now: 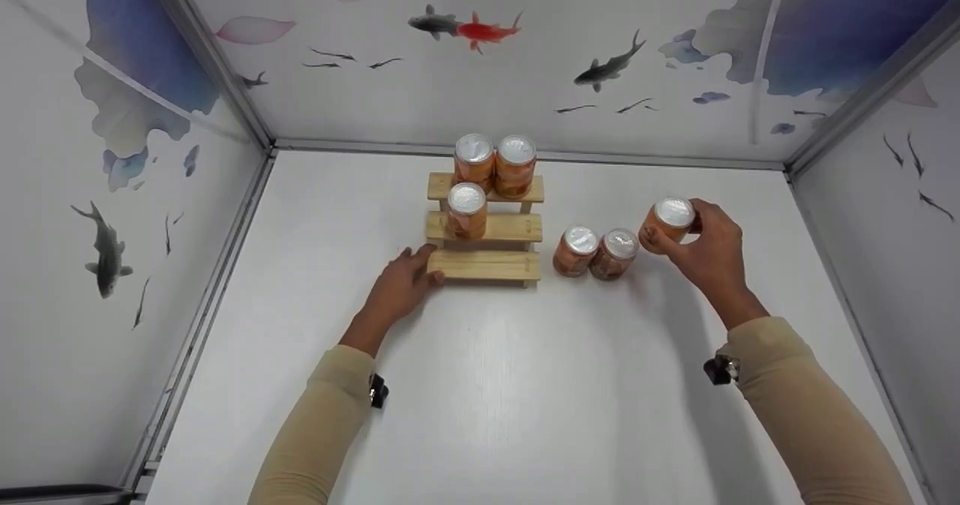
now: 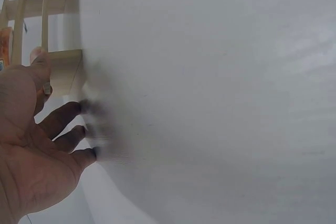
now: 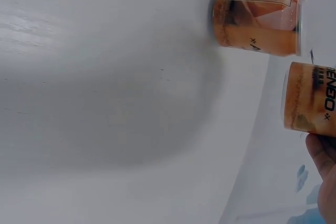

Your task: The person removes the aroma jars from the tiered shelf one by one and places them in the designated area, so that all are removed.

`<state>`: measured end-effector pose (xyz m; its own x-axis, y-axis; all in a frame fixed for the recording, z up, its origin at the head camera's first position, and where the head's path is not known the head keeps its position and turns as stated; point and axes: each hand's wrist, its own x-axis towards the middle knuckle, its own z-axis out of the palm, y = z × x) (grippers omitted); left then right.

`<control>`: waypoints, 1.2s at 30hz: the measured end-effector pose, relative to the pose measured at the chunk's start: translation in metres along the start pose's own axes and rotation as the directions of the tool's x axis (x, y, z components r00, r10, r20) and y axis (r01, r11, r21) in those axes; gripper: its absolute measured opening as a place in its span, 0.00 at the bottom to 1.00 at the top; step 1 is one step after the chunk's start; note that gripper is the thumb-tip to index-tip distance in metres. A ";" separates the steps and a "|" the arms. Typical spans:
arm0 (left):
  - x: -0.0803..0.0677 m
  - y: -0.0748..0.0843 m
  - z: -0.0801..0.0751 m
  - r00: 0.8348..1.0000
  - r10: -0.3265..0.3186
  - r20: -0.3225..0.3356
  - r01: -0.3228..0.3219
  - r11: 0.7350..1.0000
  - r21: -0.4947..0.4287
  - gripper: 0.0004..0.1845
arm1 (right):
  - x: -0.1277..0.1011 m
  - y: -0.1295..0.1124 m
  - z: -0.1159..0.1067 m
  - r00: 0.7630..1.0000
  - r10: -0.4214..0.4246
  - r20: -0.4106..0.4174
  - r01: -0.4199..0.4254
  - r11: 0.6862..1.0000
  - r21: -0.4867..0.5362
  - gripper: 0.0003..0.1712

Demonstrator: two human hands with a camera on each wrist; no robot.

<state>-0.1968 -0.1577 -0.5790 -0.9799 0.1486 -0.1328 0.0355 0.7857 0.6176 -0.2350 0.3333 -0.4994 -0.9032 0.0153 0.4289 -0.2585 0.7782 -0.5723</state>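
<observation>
I take the wooden stand [image 1: 484, 266] as my landmark. At its left end I see the left hand [image 1: 399, 286], thumb in front of the lowest step and index finger behind, pinching the board's end while the other fingers spread beside it. I judge this grip is there to steady the stand, which looks light enough to slide if nudged.

Well to the right of the stand, the right hand [image 1: 711, 250] pinches the held can [image 1: 669, 220] around its side, thumb opposite fingers. My right wrist view shows its base clear of the worktop [image 1: 510, 385]. A side grip leaves lid and base free, which I reckon suits setting it down upright.

Nearer the stand's right side, the inner can [image 1: 575, 251] and outer can [image 1: 613, 254] stand close together, within easy reach. On the stand's top step, the left top can [image 1: 473, 161] and right top can [image 1: 515, 166] sit side by side; the middle-step can [image 1: 466, 212] stands towards the left, leaving bare board to its right.
</observation>
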 end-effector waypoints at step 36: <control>-0.001 -0.002 0.002 1.000 0.016 -0.026 -0.016 1.000 -0.015 0.33 | -0.032 0.033 0.032 0.969 0.147 0.198 -0.159 0.986 0.044 0.36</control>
<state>-0.1953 -0.1585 -0.5814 -0.9841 0.1451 -0.1028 0.0482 0.7739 0.6315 -0.2251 0.3385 -0.5540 -0.9811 0.0052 0.1933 -0.1268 0.7376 -0.6632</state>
